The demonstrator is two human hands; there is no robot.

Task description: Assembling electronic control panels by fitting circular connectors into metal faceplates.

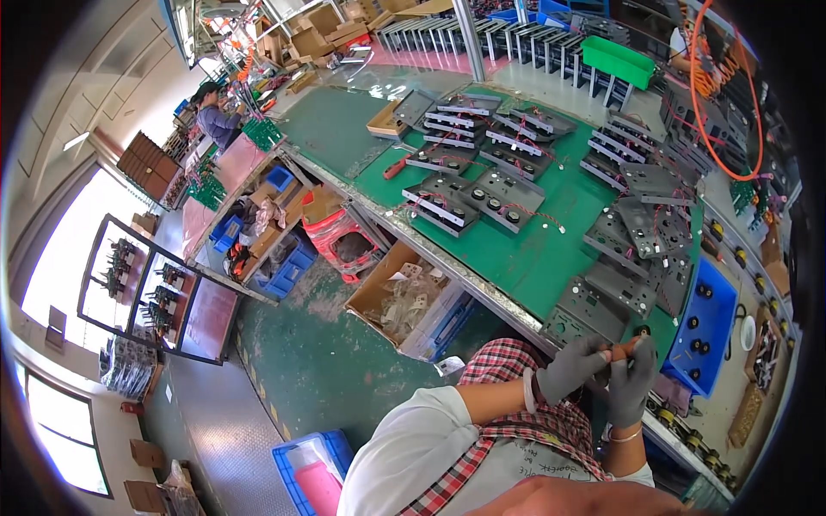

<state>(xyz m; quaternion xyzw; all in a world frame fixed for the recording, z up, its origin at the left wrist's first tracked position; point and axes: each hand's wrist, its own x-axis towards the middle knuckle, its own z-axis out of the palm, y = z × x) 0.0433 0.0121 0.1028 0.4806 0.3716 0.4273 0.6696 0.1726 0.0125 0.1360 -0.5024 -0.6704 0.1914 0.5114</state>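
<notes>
My left hand (571, 371) and my right hand (632, 385), both in grey fingerless-looking gloves, meet at the near edge of the green-topped workbench. Their fingertips are pinched together around something small that I cannot make out. Just beyond them shows a small black round part (643, 330). The closest thing on the bench is a dark metal panel (578, 316) with holes in it. Further dark panels (654, 225) with red wires are stacked to the right. To the right of my right hand, a blue tray (716, 311) holds several black round parts.
More wired metal housings (503, 199) cover the bench's middle. A red-handled screwdriver (395, 167) lies near its left edge. An open cardboard box (366, 303) stands on the floor below. An orange hose (761, 129) hangs at the right. Another person (217, 123) works far left.
</notes>
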